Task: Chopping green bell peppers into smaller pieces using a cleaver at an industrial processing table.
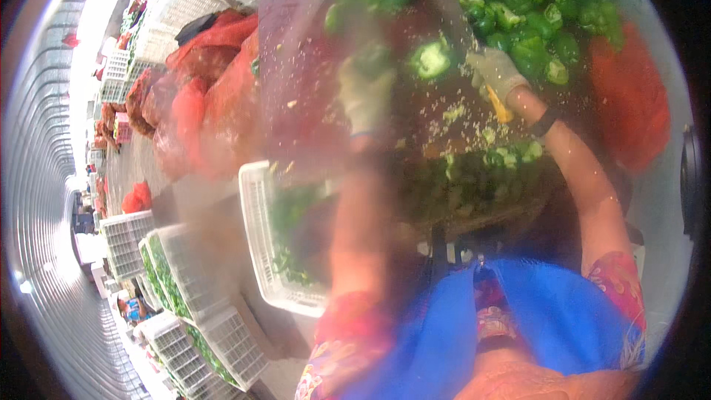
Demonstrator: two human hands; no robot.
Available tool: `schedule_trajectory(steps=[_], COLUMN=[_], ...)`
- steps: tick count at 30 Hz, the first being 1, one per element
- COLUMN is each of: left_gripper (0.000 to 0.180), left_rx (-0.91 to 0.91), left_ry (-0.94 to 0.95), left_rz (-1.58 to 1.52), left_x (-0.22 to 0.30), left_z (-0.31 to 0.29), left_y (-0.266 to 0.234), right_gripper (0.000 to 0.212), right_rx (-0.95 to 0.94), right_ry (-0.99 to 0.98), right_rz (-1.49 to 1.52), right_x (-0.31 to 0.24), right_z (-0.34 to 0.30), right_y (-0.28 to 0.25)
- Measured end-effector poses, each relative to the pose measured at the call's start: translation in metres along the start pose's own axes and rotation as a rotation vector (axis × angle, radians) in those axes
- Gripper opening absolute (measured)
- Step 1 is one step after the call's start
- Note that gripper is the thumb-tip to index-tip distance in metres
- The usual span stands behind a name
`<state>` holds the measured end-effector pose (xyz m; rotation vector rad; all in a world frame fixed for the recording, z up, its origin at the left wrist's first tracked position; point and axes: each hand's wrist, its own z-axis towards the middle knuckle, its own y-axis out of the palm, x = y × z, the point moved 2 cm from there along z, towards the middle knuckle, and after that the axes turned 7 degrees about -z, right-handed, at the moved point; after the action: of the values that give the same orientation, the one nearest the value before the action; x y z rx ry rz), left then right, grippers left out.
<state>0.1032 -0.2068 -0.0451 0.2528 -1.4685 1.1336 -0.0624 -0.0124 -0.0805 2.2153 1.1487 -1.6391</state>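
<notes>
My right hand (pixel 495 72), in a pale glove, is closed around a knife with a yellow handle (pixel 498 106). Its blade points away toward the far side of the table. My left hand (pixel 366 96), also gloved, hangs over the table to the left; blur smears its fingers, so whether it holds anything cannot be told. Between the hands lies a cut green pepper (pixel 431 60), its pale inside facing up. A heap of green peppers (pixel 529 11), some cut, covers the far part of the dark reddish table (pixel 296 89). Seeds and scraps are strewn around.
Pepper trimmings (pixel 511 155) lie along the table's near edge. A white crate (pixel 255 244) with green pieces stands below left. Red mesh sacks (pixel 222 67) fill the left side, and another red sack (pixel 629 96) is at right. Stacked crates (pixel 178 267) stand farther left.
</notes>
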Motion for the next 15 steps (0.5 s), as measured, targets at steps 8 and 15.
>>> schedule_trajectory(steps=[8, 15], left_gripper=[0.053, 0.053], left_rx=[0.091, 0.122], left_ry=[-0.099, 0.062], left_rz=[-0.166, -0.096], left_x=[-0.02, -0.042], left_z=[-0.044, -0.04], left_y=[-0.011, -0.006], right_gripper=[0.054, 0.04], right_rx=[0.112, -0.042], right_ry=[-0.82, -0.675], right_rz=[-0.879, -1.118], right_x=[-0.073, -0.077], right_z=[-0.073, -0.063], right_y=[0.042, 0.09])
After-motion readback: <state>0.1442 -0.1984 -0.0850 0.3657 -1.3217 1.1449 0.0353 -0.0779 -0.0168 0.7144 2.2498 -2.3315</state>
